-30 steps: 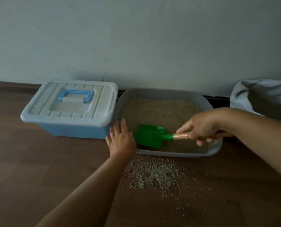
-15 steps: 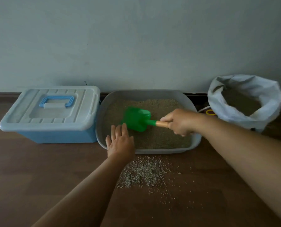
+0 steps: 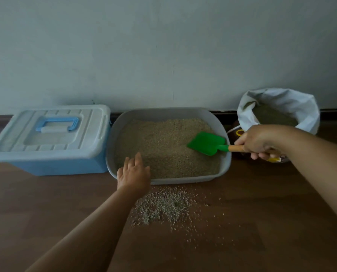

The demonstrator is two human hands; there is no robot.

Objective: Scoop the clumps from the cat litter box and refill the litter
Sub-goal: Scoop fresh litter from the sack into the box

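Note:
A grey litter box [image 3: 225,163] filled with tan litter [image 3: 163,146] stands on the floor against the wall. My right hand [image 3: 259,142] grips the wooden handle of a green scoop [image 3: 207,143], whose blade hangs over the right side of the litter. My left hand [image 3: 134,173] rests with straight fingers on the box's front left rim. An open white bag [image 3: 301,110] holding litter stands to the right of the box.
A pale blue storage bin [image 3: 51,140] with a closed lid and blue handle sits left of the litter box. Spilled litter grains [image 3: 163,207] are scattered on the brown wooden floor in front of the box. A grey wall rises behind everything.
My right hand has carried the green scoop from the box's front left across to its right side. The view has shifted right, bringing the white bag fully in. My left hand stays on the rim.

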